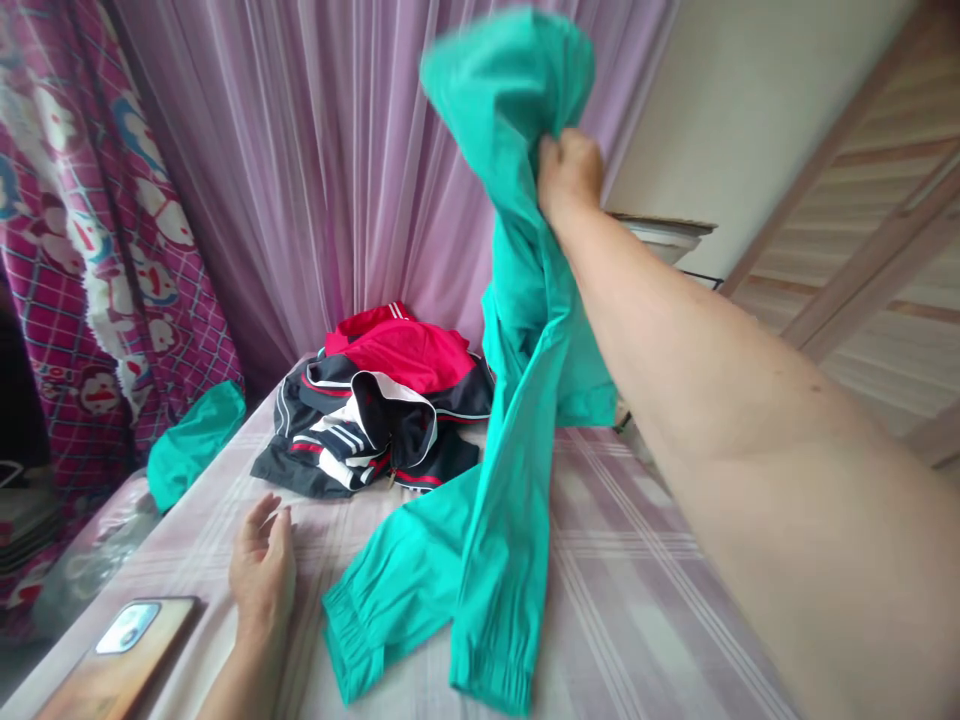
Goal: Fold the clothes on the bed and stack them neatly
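High in the middle of the head view, my right hand [570,175] is closed on a bunched-up teal garment [517,400]. Its top flops over to the left above my fist. Two long tubes of cloth with gathered elastic cuffs hang down, and their ends rest on the bed or table surface. Whether these are sleeves or trouser legs I cannot tell. At the lower left, my left hand [262,565] is empty, fingers apart and slightly curled, just above the checked cloth and apart from the garment.
Behind lies a heap of black, white and red clothes [397,400] on the checked sheet [615,570]. A phone [120,655] lies at the lower left. Another teal cloth [196,440] sits past the left edge, near a patterned curtain [97,250]. Purple drapes [322,180] hang behind.
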A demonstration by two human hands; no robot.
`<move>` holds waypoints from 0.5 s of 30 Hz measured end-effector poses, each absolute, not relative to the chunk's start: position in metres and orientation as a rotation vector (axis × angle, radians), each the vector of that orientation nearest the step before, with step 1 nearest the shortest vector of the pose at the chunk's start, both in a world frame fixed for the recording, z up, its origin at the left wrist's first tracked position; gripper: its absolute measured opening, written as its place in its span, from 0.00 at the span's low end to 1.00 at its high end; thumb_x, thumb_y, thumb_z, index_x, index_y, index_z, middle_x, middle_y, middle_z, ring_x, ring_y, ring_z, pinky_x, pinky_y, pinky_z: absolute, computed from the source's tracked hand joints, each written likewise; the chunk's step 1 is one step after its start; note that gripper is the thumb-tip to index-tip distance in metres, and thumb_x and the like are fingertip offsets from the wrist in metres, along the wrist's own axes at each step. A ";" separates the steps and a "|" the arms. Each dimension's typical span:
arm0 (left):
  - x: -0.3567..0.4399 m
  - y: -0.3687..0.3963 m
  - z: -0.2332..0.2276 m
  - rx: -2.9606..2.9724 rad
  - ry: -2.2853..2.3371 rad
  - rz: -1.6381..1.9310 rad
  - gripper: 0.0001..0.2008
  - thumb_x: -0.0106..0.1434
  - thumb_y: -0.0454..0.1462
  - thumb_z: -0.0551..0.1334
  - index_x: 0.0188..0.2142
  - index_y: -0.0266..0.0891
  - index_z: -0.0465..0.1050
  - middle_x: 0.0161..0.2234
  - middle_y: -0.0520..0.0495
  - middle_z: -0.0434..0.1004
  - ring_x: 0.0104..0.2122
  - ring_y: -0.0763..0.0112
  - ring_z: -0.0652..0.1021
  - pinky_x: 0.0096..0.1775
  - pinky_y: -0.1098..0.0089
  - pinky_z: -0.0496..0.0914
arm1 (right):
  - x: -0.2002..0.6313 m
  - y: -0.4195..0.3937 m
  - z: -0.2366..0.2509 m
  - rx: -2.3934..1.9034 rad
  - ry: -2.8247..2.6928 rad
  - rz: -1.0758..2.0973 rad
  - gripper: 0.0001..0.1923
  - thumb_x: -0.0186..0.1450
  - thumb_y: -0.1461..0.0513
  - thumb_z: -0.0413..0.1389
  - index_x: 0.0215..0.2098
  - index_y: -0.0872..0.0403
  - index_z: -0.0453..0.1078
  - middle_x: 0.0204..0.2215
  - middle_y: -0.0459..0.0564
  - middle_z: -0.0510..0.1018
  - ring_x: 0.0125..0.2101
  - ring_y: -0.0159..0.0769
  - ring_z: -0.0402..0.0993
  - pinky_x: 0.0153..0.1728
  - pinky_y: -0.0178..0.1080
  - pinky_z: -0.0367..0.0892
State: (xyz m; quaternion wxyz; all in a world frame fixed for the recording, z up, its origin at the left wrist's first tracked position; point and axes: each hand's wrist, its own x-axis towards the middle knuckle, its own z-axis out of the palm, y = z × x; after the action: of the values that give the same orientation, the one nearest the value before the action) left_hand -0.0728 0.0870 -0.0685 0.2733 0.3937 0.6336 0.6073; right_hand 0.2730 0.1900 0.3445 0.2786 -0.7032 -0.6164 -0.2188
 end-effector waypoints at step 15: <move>-0.068 0.086 -0.072 1.027 1.644 1.681 0.27 0.57 0.54 0.59 0.51 0.42 0.70 0.52 0.43 0.75 0.48 0.58 0.77 0.50 0.58 0.71 | 0.334 0.179 0.115 -2.242 -1.924 -0.129 0.23 0.63 0.66 0.52 0.56 0.51 0.73 0.54 0.51 0.77 0.52 0.42 0.74 0.47 0.35 0.68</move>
State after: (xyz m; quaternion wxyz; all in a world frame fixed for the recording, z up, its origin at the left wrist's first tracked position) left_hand -0.0684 0.0858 -0.0724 0.2840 0.3838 0.6142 0.6283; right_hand 0.3344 0.1785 0.1150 0.0918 -0.7549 -0.6479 -0.0435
